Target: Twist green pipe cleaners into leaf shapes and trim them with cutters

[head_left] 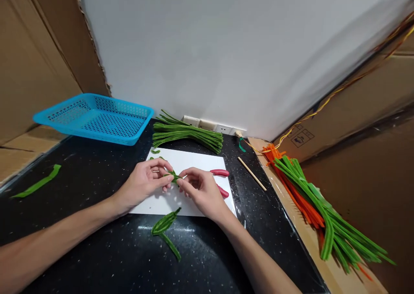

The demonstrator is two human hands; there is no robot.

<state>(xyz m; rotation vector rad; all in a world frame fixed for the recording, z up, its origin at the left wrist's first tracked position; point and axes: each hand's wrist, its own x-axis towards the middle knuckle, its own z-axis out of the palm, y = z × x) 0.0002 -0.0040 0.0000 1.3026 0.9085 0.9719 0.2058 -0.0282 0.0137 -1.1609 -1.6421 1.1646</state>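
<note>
Over a white sheet (187, 203), my left hand (147, 182) and my right hand (205, 190) pinch a small piece of green fuzzy stem (175, 176) between their fingertips. The two hands nearly meet around it. A leaf shape of the same green fuzzy stem (164, 223), with a stalk pointing down to the right, lies on the black tabletop just in front of the sheet. Red-handled pliers (220, 173) lie partly behind my right hand, their other end hidden. Small green pieces (155, 151) rest at the sheet's far left corner.
A blue basket (110, 126) stands at the back left. Green stems (187, 134) are bundled behind the sheet, by wall sockets (223, 129). A wooden stick (252, 173) lies right. Green (326, 212) and orange stems (300, 199) lie on cardboard. A green strip (39, 184) lies left.
</note>
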